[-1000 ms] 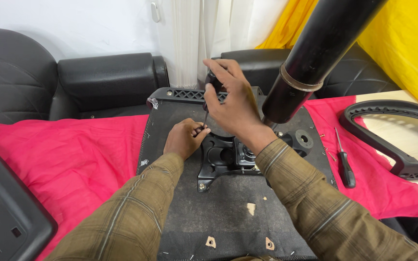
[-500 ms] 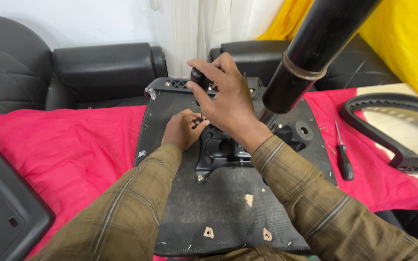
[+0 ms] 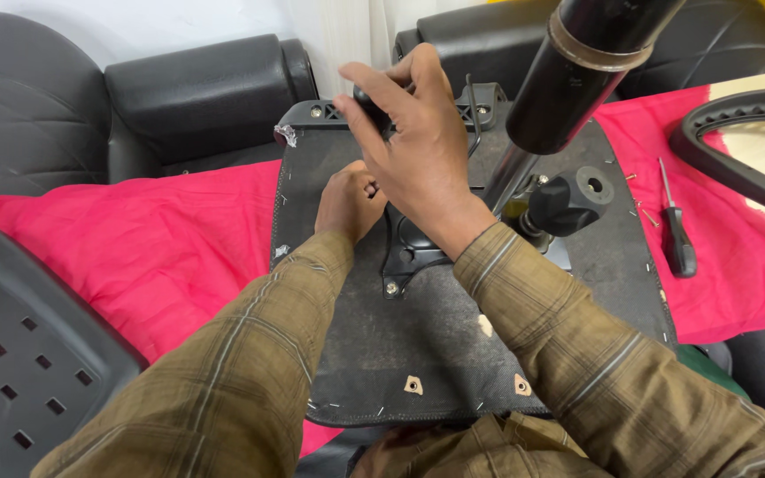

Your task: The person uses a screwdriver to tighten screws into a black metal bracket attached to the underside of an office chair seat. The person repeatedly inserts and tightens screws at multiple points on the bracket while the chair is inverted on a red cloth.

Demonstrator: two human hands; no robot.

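While the left hand pinches something small at the metal mechanism plate, the right hand just beyond it curls round a dark tool handle.

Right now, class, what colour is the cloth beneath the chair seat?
Bright pink-red cloth, clearest in the head view.

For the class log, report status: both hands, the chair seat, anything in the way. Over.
Right hand gripping black handle. Left hand closed on metal bracket of upturned seat base. Black cylinder looms alongside.
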